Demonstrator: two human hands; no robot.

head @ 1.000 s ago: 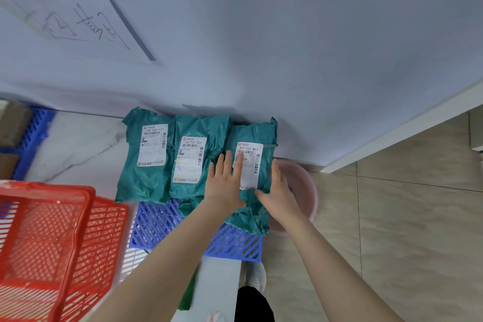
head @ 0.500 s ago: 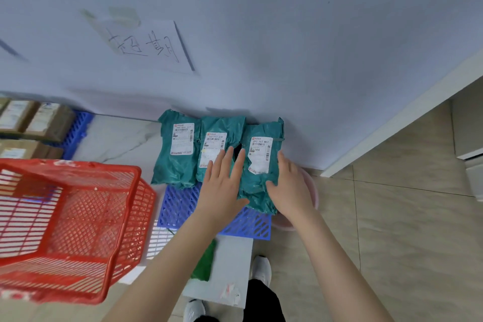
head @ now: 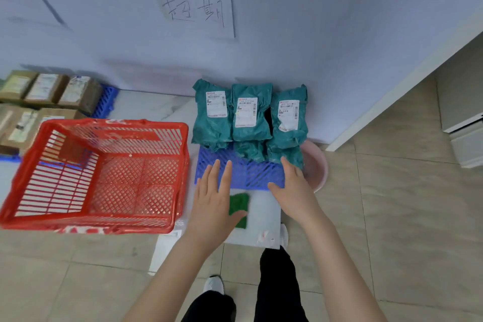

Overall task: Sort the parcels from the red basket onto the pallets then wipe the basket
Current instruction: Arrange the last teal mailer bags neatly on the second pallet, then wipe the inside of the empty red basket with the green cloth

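Left hand point(head: 209, 198) and right hand point(head: 295, 191): fingers spread, holding nothing, over blue pallet point(head: 245, 172) edge. Red basket point(head: 78, 222) sits empty just left; likely light, rigid lattice, grip the rim. Green cloth point(head: 239, 202) under left hand: soft, pinch it.

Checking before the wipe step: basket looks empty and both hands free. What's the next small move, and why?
Probably drop the left hand onto the green cloth lying just beneath it and pick it up. The red basket shows no parcels, the teal parcels stand on the blue pallet, and the right hand is empty too, so wiping seems next.
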